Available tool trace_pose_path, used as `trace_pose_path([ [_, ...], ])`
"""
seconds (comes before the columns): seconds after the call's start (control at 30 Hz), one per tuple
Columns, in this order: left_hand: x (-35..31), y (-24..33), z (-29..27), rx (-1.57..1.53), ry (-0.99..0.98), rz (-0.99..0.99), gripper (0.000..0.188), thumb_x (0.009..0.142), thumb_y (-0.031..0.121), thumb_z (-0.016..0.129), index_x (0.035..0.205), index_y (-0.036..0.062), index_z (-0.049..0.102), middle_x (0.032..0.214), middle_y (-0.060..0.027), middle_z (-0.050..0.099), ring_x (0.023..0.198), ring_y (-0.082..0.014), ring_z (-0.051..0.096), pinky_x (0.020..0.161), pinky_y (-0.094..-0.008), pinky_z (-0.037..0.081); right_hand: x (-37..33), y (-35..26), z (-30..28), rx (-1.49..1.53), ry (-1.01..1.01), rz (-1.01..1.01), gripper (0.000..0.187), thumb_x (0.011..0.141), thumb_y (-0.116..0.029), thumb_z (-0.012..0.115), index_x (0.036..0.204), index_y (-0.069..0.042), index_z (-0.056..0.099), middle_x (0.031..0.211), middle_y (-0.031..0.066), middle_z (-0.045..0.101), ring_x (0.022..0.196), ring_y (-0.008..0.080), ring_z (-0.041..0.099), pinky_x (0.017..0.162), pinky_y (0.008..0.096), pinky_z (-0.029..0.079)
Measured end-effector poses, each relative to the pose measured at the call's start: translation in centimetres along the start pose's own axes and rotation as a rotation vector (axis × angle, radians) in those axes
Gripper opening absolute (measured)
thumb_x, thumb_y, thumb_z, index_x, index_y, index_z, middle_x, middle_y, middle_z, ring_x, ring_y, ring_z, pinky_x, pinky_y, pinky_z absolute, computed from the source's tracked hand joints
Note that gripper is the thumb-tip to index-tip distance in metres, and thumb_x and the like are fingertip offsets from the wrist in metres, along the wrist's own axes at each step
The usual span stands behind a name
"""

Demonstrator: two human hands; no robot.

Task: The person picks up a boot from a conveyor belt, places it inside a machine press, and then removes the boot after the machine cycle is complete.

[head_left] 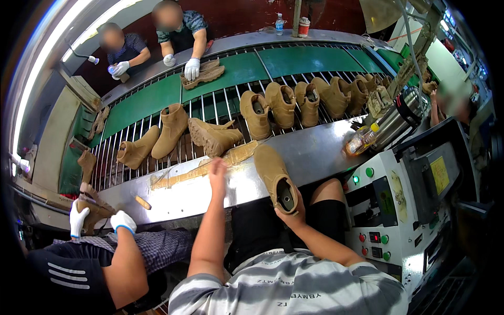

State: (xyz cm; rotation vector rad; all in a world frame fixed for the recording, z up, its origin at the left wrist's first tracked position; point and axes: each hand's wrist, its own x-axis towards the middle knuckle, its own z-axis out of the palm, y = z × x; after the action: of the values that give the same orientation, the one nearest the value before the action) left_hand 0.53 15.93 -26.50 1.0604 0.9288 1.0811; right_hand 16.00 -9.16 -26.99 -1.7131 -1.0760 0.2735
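My right hand grips the heel and collar of a tan suede boot that lies toe-away on the steel ledge in front of me. My left hand reaches out over the same ledge with its fingers apart, holding nothing. Its fingertips are at a brown strip of tape or paper stuck along the ledge. Just beyond it a tan boot lies on its side on the conveyor rods.
Several tan boots stand in a row on the conveyor. A control cabinet with buttons stands at my right, a steel flask and a bottle beside it. A gloved co-worker holds a boot at my left; two more people work across the belt.
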Motion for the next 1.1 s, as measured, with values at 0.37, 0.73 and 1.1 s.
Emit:
trace_pose_path([
  [0.37,18.0,0.7,-2.9,0.205,0.149,-0.479,0.096,0.073,0.035,0.074,0.148,0.0053,0.021,0.146,-0.0187,0.035,0.131,-0.0332,0.040,0.105,-0.0425,0.036,3.6,-1.4,-3.2,0.476,0.107,0.292,0.046,0.070,-0.011,0.079,0.110,0.002,0.062,0.103,0.0063,0.068,0.093,0.0163,0.064,0.084,0.0306,0.050],
  [0.73,-0.3,4.8,-7.9,-1.170,0.040,-0.467,0.064,0.080,0.049,0.052,0.130,0.0086,0.052,0.126,-0.0159,0.056,0.107,-0.0330,0.056,0.091,-0.0486,0.050,11.2,-7.3,0.5,0.940,0.240,0.604,0.043,0.069,-0.004,0.072,0.110,0.004,0.062,0.104,0.0091,0.066,0.092,0.0188,0.062,0.080,0.0308,0.049],
  [1.1,-1.3,1.8,-8.9,-1.366,0.006,-0.488,0.072,0.076,0.057,0.052,0.130,0.0084,0.050,0.118,-0.0154,0.054,0.103,-0.0323,0.053,0.078,-0.0381,0.048,29.4,-6.3,20.4,0.279,0.279,0.304,0.049,0.069,-0.021,0.076,0.113,-0.003,0.063,0.106,0.0153,0.068,0.096,0.0358,0.064,0.085,0.0387,0.049],
])
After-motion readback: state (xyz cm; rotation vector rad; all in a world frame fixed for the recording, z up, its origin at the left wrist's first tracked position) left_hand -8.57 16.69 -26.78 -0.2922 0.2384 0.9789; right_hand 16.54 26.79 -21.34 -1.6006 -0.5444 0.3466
